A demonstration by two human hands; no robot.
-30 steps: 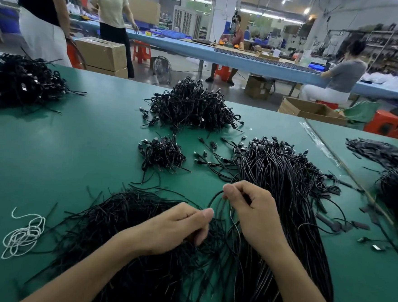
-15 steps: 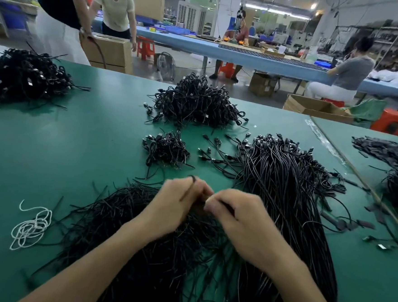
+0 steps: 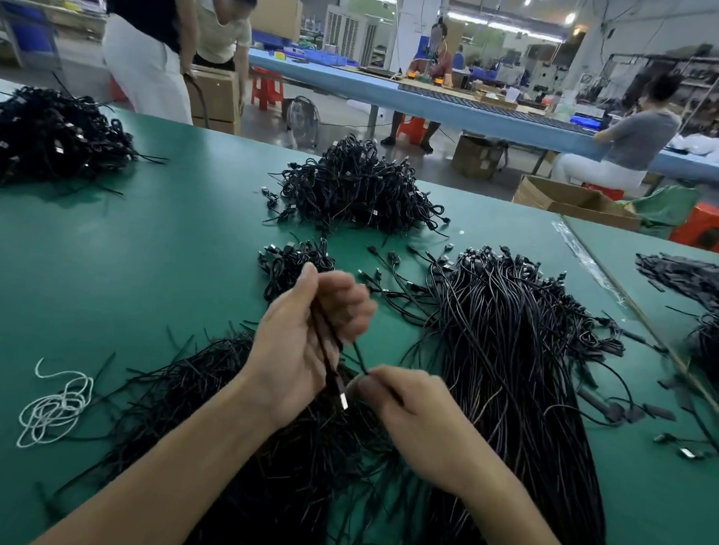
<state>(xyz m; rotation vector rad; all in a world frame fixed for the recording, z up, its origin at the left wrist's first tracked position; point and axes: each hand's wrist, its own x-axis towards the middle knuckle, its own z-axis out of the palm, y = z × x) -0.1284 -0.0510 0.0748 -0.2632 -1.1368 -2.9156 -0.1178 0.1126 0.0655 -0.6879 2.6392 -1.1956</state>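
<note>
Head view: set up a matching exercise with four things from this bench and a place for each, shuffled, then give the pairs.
Things:
1. white cord
2. folded black cable
3. thin black strand
4. open cardboard box

Places:
A. pinched in the right hand
B. off the green table, past its far edge
C. gripped in the left hand
D. loose on the table, left of the left forearm

Pairs: 1-D, 2-C, 3-A, 4-B
</note>
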